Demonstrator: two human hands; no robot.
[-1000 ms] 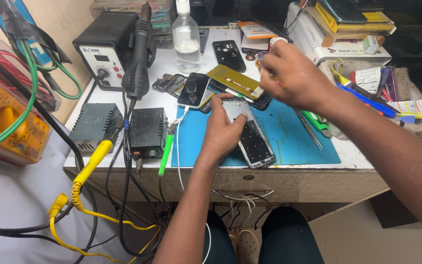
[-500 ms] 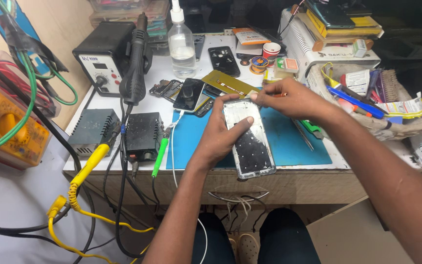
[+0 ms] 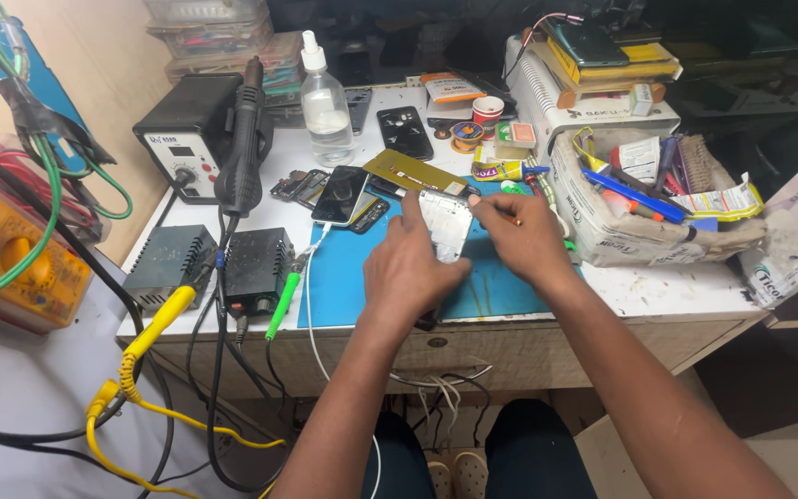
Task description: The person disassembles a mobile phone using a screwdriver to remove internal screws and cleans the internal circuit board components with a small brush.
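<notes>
A white workbench [image 3: 658, 282] carries a blue mat [image 3: 344, 277] near the front, two black boxes [image 3: 214, 263] left, a clear bottle [image 3: 327, 115] far back, a cluttered tray [image 3: 602, 231] right.

Both forearms come up from the bottom edge and meet near the middle; the left arm rises almost straight, the right arm comes in slanted from the lower right corner; both arms are bare. The left hand [image 3: 410, 268] lies palm down with the back turned to the camera, the wrist straight, the fingers bent forward and the index finger stretched up; the right hand [image 3: 521, 238] lies just beside it, also back up, its fingers curled and pinched together at the tips toward the left; the two hands are near each other, almost touching.
</notes>
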